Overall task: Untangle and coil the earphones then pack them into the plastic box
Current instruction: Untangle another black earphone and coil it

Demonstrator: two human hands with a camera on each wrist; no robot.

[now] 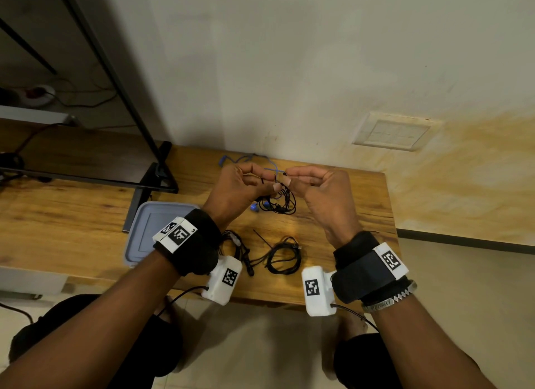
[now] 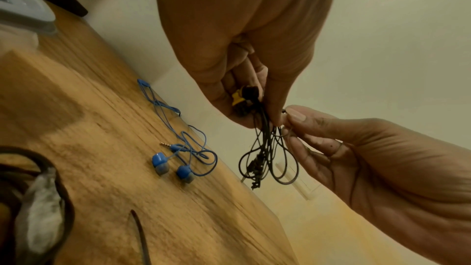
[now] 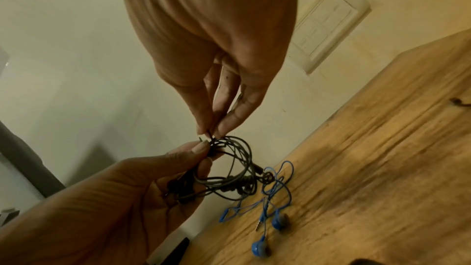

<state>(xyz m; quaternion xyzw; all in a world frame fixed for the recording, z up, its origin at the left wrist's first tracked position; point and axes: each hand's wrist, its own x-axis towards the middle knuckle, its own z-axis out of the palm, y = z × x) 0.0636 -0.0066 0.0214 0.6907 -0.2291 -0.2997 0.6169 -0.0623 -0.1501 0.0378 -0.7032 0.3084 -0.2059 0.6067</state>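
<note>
Standing against a pale wall, the wooden table carries blue earphones near its far edge. Left hand and right hand pinch the black earphones.

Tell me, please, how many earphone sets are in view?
4: a black set pinched by left hand and right hand; a blue set on the table behind; a coiled black set nearer; a dark bundle, partly hidden, by the left wrist.

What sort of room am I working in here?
Probably a home room, not a workshop: a wooden table pushed against a plain painted wall, a wall switch plate, and a black metal-framed stand with loose cables beside it.
</note>
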